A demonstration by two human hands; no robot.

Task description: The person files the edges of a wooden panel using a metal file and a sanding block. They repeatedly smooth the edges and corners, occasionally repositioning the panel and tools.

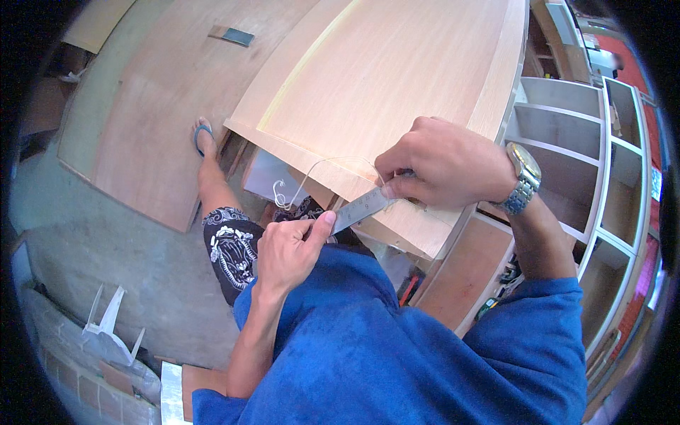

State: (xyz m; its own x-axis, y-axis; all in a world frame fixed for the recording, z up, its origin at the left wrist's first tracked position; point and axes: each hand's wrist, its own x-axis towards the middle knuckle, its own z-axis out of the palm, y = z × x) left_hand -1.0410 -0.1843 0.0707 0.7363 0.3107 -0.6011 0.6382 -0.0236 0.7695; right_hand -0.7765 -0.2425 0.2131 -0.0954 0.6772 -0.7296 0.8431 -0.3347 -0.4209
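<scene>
A metal ruler (362,209) slants between my two hands over the near edge of a plywood panel (372,101). My left hand (289,252) pinches its lower-left end between thumb and fingers. At the upper-right end, my right hand (443,162) grips it, fingers curled above the panel's corner. A small dark thing shows inside the right fingers; I cannot tell what it is. From near the right hand, a thin pale cord (311,172) arcs leftward, its tangled end (281,196) hanging past the panel edge. A pale wood strip (297,154) runs along that edge.
A large plywood sheet (143,159) lies on the floor at left, bearing a small block (237,36). White-edged shelving (558,164) stands at right. Beneath the panel are a brown board (462,276) and a red item (409,289). A white bracketed piece (110,329) sits lower left.
</scene>
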